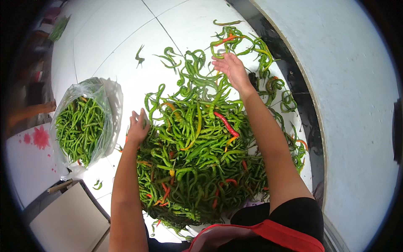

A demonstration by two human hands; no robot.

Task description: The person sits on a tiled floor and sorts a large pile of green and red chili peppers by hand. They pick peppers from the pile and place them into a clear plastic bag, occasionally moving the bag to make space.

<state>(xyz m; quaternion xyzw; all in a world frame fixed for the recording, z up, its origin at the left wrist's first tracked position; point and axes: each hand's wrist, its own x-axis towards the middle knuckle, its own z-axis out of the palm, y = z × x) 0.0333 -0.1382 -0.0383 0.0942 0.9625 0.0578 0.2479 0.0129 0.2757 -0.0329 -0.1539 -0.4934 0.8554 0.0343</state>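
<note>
A large heap of long green chili peppers (201, 151) spreads over the white tiled floor before me, with a red chili pepper (226, 124) and some orange ones among the green. My left hand (138, 127) is at the heap's left edge, fingers apart, holding nothing I can see. My right hand (233, 71) reaches past the far side of the heap. A curled green pepper (213, 50) meets its fingertips; whether they grip it cannot be made out. Beyond lies a smaller, looser pile of peppers (258, 47), with a red one on it.
A clear plastic bag (107, 126) full of green peppers stands on the floor at left. Single peppers (139, 56) lie about. A pale panel (349, 110) with a dark strip borders the right. A cardboard-like box (69, 217) is at lower left, beside a white surface with red marks (41, 137).
</note>
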